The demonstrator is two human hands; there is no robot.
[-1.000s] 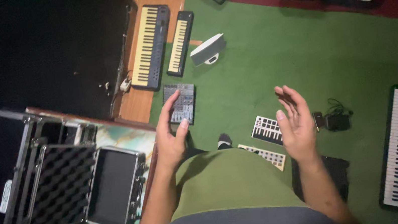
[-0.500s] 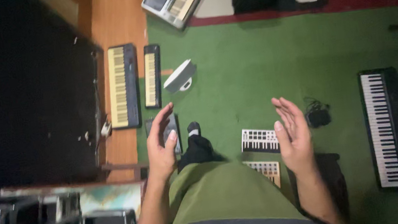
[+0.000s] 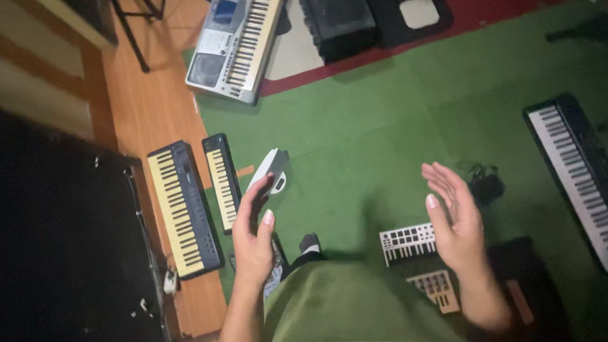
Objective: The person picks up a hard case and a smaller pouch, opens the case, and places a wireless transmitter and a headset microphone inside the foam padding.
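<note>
A green carpet point(image 3: 392, 129) covers the floor, with a long black keyboard point(image 3: 584, 183) at the right and a silver keyboard point(image 3: 240, 32) at the top. Two small keyboards point(image 3: 181, 209) lie beside the left hand point(image 3: 254, 235), which is open, fingers spread, holding nothing. The right hand point(image 3: 455, 214) hangs open above a small white pad controller point(image 3: 408, 242).

— what's on my left from here?
— 2 keyboards point(image 3: 183, 207) side by side along the carpet point(image 3: 361, 133) edge, a small wedge-shaped device point(image 3: 271, 171) just right of them, beyond my left hand point(image 3: 252, 235).
— and the right?
— 1 long keyboard point(image 3: 582, 181) well right of my right hand point(image 3: 455, 218). 2 pad controllers point(image 3: 408, 242) lie between my hands, near my feet. a big keyboard point(image 3: 240, 28) lies far ahead.
</note>
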